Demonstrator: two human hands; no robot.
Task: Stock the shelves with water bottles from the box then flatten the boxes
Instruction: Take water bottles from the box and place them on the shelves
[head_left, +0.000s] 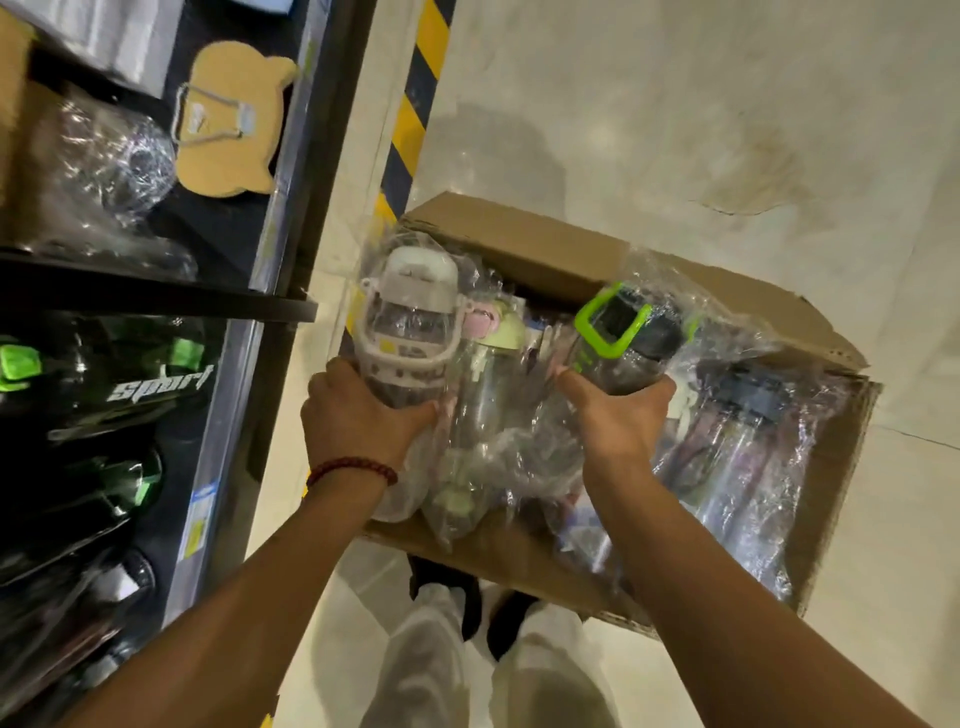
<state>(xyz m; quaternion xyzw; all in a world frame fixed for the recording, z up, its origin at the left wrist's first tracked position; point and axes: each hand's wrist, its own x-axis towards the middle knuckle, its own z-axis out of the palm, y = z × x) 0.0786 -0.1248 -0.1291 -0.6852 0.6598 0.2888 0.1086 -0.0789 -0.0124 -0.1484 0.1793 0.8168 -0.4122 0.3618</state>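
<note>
Head view: over the box (810, 332), we are gripping a white-lidded bottle (405, 332) in our left hand (358, 415) and a green-handled bottle (623, 343) in our right hand (618, 421).

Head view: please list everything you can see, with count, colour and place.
cardboard box: one, brown, open on the floor.
white-lidded bottle: one, clear, plastic-wrapped, held over the box's left end.
green-handled bottle: one, dark, wrapped, held over the box's middle.
wrapped bottles in box: several, clear, count unclear.
shelf unit: one, dark, at left.
sport bottles: several, black and green, lower shelf.
bear-shaped card: one, tan, upper shelf.
hazard stripe: yellow and black, by the shelf.
left hand: grips white-lidded bottle.
right hand: grips green-handled bottle.
</note>
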